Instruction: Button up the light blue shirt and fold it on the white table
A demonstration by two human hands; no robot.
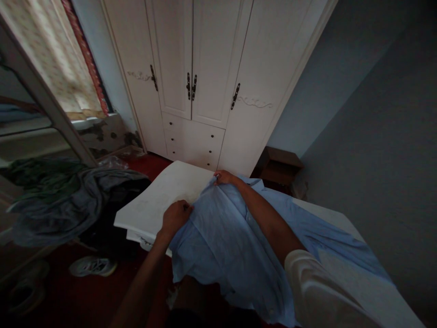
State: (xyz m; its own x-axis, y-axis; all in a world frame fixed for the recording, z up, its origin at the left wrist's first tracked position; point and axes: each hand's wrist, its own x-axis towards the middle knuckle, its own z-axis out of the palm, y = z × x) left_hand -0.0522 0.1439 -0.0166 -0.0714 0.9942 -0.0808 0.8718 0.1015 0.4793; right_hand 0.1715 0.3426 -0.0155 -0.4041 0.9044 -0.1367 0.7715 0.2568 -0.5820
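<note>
A light blue shirt lies across a white board-like table, with one part hanging over the near edge and a sleeve stretching to the right. My left hand is closed on the shirt's left edge. Farther off, near the table's back edge, my right hand pinches another part of the shirt's edge. Between the two hands the fabric runs fairly straight, with soft creases below. My right forearm crosses over the shirt and covers some of it.
A white wardrobe stands behind the table. Grey and green clothes are heaped at the left, beside a mirror frame. A shoe rests on the red floor. A small brown cabinet sits at the back right.
</note>
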